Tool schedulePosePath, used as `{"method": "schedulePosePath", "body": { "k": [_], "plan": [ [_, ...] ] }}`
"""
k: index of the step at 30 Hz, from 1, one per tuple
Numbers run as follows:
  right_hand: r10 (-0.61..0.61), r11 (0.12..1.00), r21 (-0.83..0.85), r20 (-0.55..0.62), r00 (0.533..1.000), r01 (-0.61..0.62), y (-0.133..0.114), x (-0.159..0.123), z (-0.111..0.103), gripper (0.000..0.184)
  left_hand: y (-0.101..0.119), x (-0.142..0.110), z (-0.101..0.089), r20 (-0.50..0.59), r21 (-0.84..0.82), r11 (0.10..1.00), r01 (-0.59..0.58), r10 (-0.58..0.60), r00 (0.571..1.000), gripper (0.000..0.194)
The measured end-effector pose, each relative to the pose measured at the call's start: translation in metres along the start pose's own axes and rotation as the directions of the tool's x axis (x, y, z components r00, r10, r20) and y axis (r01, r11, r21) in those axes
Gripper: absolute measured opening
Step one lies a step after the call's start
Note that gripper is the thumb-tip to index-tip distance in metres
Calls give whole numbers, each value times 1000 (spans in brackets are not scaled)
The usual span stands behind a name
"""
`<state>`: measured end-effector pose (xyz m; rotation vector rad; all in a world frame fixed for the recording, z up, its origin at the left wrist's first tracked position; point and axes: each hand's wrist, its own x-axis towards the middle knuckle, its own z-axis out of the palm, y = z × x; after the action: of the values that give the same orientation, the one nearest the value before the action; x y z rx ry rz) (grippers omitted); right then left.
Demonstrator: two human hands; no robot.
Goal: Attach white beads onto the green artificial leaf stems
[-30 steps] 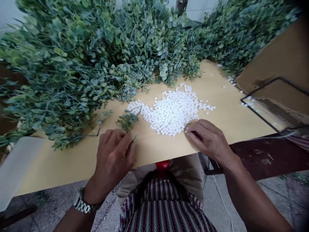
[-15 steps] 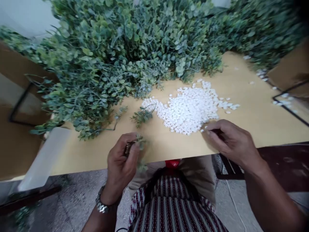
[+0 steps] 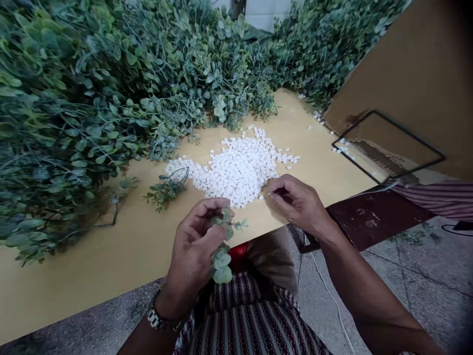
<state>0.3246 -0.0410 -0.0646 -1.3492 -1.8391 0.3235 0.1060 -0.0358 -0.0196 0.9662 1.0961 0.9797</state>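
My left hand (image 3: pixel 194 246) is raised over the table's near edge, fingers pinched on a small green leafy sprig (image 3: pixel 222 249) that hangs down past my palm. My right hand (image 3: pixel 297 203) rests at the near edge of a heap of small white pellets (image 3: pixel 236 167), fingers curled together in a pinch; what they hold is too small to make out. Another loose sprig (image 3: pixel 166 187) lies on the tan tabletop (image 3: pixel 121 246) left of the heap.
A large mass of artificial green foliage (image 3: pixel 92 98) covers the back and left of the table. A brown board (image 3: pixel 417 84) with a black wire frame (image 3: pixel 388 145) stands at the right. A dark bench (image 3: pixel 373 217) and grey floor lie beyond the table's edge.
My left hand has lifted the sprig off the table toward me. My right hand has stayed at the pellet heap. The view has swung left, then back right.
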Motion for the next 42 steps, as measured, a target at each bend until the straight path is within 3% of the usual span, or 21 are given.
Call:
{"method": "schedulePosePath", "body": {
  "k": [7,13,16,18,20,24,26,28,34,38,42],
  "plan": [
    [-62,989,-134,17,998,64,1,0,-1,16,-9,7,4,107,45,993,-109,104,989,9],
    [44,991,-133,68,997,-34,0,0,-4,15,-12,5,8,148,109,990,-90,74,986,6],
    [62,993,-98,31,998,-59,2,-3,-4,16,-12,3,9,171,97,991,-97,80,982,7],
    [91,996,22,-40,995,-90,1,-8,-4,14,-12,3,8,181,84,993,-85,69,981,13],
    [171,958,247,-93,981,-143,-3,-12,-2,12,-11,3,9,213,86,994,-66,47,976,17],
    [285,738,653,-70,956,-172,-19,-17,4,12,-10,2,14,275,40,999,-14,3,962,6],
    [280,645,750,-51,959,-148,-29,-17,9,13,-10,2,20,258,-41,998,49,-37,965,11],
    [266,606,785,-49,963,-128,-36,-16,14,13,-11,2,25,239,-106,988,109,-81,968,14],
    [154,696,717,-102,983,-35,-47,-18,19,16,-19,1,32,231,-98,987,127,-102,968,13],
    [57,798,603,-77,995,1,-48,-17,13,18,-22,2,27,244,-50,998,23,-10,970,11],
    [28,840,542,-26,999,-9,-48,-18,8,12,-21,2,23,351,80,992,-100,66,934,13]
  ]
}}
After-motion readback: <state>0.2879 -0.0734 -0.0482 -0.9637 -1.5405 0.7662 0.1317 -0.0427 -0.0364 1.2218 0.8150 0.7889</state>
